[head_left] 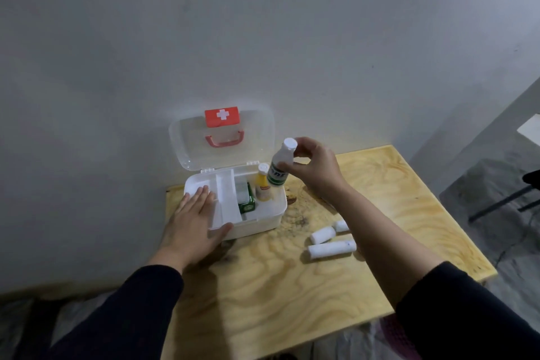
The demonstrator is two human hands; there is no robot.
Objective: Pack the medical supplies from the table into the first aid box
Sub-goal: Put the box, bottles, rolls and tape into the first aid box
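Note:
The white first aid box stands open at the table's far left, its clear lid with a red cross latch leaning back against the wall. Inside stand a yellow bottle and a green carton. My right hand holds a white bottle with a green label, tilted, over the box's right rim. My left hand lies flat on the box's left front corner, over its white inner tray. Three white gauze rolls lie on the table to the right of the box.
The small plywood table has a dark stain beside the box. A grey wall rises right behind it. A dark chair leg and a grey floor show at the right.

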